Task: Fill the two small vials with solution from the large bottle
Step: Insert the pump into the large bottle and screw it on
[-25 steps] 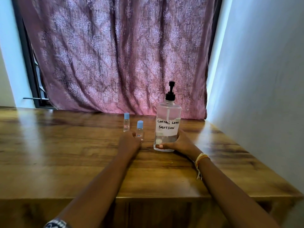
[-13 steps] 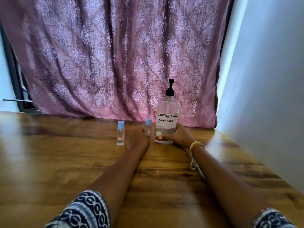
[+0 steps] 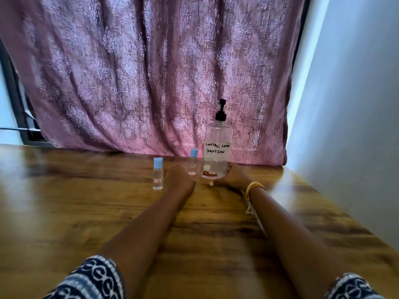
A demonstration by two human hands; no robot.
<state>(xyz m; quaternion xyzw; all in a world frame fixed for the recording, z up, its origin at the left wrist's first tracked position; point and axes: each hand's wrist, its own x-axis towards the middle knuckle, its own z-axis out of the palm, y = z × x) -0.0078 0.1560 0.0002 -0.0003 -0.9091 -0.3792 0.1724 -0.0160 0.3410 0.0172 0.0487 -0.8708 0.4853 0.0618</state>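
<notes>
The right hand (image 3: 232,176) is gripping the base of the large pump bottle (image 3: 217,151), labelled contact lens solution, probably steadying it upright on the wooden surface (image 3: 86,212). The left hand (image 3: 180,178) is reaching toward the nearer capped vial (image 3: 192,161) just beside the bottle; its fingers are hidden, so its grasp cannot be judged. The second vial (image 3: 157,173) is standing apart, capped, awaiting filling.

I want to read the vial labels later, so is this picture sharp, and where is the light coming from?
Head view: motion blur smears the table and forearms; the vial labels are unreadable, the bottle label legible. Daylight glows through the curtain, leaving pale glare on the wood; wide-angle bending at the edges.
</notes>
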